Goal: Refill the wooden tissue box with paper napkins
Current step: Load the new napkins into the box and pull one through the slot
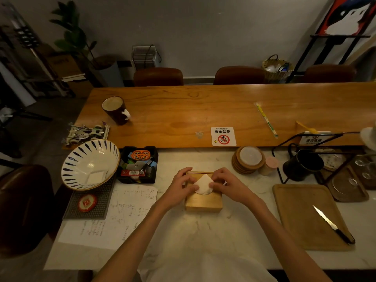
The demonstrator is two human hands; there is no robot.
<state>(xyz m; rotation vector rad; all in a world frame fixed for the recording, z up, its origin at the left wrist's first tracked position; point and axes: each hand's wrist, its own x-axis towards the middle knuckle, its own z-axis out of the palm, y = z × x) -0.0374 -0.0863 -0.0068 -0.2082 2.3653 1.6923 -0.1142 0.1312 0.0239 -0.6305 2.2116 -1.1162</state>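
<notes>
While both hands' fingers (194, 187) pinch it, a white napkin (203, 185) pokes from the wooden tissue box (203, 202).

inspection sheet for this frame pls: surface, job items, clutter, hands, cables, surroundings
Surface: pale marble counter, wooden bar top behind.
Job's things: wooden tissue box lid on, white napkin poking from its round opening.
Clutter: striped bowl, paper sheet, knife on wooden tray, coaster stack, mug.
Hands: left hand and right hand on box top, fingertips at napkin.
Cables: nothing seen on counter.
Surroundings: chairs, plant, wall.
</notes>
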